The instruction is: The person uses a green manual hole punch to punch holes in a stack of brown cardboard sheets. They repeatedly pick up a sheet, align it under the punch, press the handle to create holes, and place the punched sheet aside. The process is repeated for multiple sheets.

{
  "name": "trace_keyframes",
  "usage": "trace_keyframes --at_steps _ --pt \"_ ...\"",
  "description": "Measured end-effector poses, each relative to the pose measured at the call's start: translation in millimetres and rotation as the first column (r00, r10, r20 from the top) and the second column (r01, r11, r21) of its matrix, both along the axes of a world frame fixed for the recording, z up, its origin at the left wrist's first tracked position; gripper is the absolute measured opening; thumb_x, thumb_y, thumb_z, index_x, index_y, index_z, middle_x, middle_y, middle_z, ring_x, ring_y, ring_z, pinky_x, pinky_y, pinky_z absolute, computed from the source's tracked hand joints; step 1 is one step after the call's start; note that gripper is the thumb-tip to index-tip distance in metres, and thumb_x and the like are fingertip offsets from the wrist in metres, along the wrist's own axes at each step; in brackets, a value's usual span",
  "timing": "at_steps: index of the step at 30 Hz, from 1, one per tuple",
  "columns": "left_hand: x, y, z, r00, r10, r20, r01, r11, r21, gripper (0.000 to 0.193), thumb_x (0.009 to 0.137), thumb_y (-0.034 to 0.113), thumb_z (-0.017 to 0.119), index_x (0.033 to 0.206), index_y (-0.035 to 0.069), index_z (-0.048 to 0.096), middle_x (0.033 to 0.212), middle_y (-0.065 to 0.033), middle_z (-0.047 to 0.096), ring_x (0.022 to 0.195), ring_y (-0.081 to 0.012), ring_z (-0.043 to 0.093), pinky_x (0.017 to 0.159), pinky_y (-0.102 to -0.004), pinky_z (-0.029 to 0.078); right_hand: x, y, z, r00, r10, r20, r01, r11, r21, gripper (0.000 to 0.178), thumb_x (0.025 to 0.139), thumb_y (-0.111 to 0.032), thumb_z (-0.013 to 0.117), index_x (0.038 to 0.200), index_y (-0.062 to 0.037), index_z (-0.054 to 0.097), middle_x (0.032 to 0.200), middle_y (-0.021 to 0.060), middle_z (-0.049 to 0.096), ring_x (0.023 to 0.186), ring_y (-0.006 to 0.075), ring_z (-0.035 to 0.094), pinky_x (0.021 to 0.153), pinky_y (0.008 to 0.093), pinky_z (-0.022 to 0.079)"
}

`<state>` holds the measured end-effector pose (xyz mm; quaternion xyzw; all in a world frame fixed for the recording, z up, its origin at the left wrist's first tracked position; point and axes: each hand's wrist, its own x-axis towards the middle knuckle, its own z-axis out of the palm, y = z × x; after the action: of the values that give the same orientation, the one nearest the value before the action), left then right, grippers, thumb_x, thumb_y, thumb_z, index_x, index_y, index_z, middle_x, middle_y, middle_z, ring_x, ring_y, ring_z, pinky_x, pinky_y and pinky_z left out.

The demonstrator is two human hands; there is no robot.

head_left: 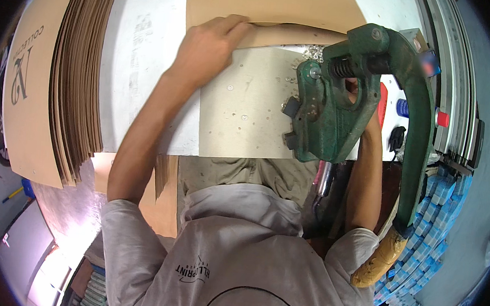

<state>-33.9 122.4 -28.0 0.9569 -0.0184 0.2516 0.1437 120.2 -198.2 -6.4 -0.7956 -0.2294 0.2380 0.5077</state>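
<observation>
Gripping brown cardboard [272, 4] with left hand [215, 44], toward bench's [134, 65] far edge, probably for steadiness | cannot tell right hand's [351, 90] grip, mostly hidden by green press [338, 125] | metal rings [313, 53] beside press, seemingly for reach

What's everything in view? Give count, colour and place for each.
Hand press: one, green, right of centre
Handle grip: one, yellowish-brown, lower right
Cardboard piece: at least one, brown, top centre
Cardboard stack: many sheets, brown, left
Small metal fittings: many, silvery, beside the press
Board: one, beige, centre
Table: one, white, under the board
Blue ridged item: one, blue, right of press
Red items: at least two, red, right
Pale-blue blocks: many, pale blue, lower right
Metal rails: several, grey, upper right
Shirt: one, grey, lower centre
Trousers: one pair, olive, below centre
Left fingers: one set, bare, on cardboard piece
Right fingers: one set, mostly hidden behind press
</observation>
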Motion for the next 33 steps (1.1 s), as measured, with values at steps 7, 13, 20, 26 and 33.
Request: trace_keyframes --at_steps 7,13,20,26,33 --pt "28.7 -67.1 19.2 0.996 -0.056 0.072 0.075 0.951 -0.301 0.034 0.080 -0.002 0.063 0.111 0.006 0.074 0.110 -0.0104 0.072 0.095 -0.0326 0.070 0.082 -0.0433 0.059 -9.6 29.5 12.1 0.957 -0.194 -0.217 0.225 0.966 0.127 0.013 0.093 -0.011 0.071 0.098 0.0008 0.074 0.086 0.0029 0.072 0.073 0.0136 0.065 0.063 0.0299 0.051" --pt "27.0 -104.3 23.9 0.995 -0.086 0.051 0.100 0.899 -0.427 0.030 0.081 0.016 0.078 0.108 0.004 0.076 0.094 -0.0111 0.066 0.088 -0.0324 0.067 0.076 -0.0416 0.055 -30.2 22.2 19.3 0.896 -0.329 -0.299 0.392 0.902 0.183 0.014 0.094 -0.011 0.070 0.096 0.0016 0.074 0.084 0.0032 0.072 0.067 0.0120 0.064 0.056 0.0288 0.048" --pt "33.6 -107.6 15.4 0.995 -0.097 -0.010 0.085 0.914 -0.398 0.032 0.079 0.022 0.084 0.105 0.004 0.077 0.090 -0.0098 0.063 0.085 -0.0311 0.065 0.077 -0.0421 0.053 -27.0 -13.0 107.0 0.977 -0.190 0.102 0.215 0.857 -0.467 0.029 0.099 -0.014 0.066 0.119 0.0058 0.071 0.084 0.0041 0.069 0.076 0.0162 0.065 0.071 0.0315 0.053" --pt "32.1 -106.6 23.0 0.996 -0.080 -0.029 0.060 0.901 -0.430 0.030 0.078 0.022 0.084 0.101 0.004 0.077 0.091 -0.0105 0.064 0.088 -0.0319 0.066 0.079 -0.0435 0.054 -104.9 -32.9 138.4 0.569 0.094 0.817 -0.045 0.996 -0.083 0.058 0.098 -0.049 0.050 0.143 -0.0131 0.059 0.151 0.0124 0.053 0.143 0.0390 0.040 0.112 0.0585 0.018" --pt "32.3 -104.9 26.4 0.995 -0.083 -0.063 0.057 0.940 -0.337 0.025 0.078 0.021 0.082 0.097 0.005 0.078 0.090 -0.0107 0.064 0.090 -0.0319 0.066 0.079 -0.0440 0.055 -106.5 -64.8 151.8 0.706 0.306 0.638 -0.157 0.947 -0.280 0.074 0.097 -0.066 0.056 0.151 -0.0151 0.053 0.164 0.0143 0.039 0.154 0.0430 0.029 0.122 0.0617 0.006"
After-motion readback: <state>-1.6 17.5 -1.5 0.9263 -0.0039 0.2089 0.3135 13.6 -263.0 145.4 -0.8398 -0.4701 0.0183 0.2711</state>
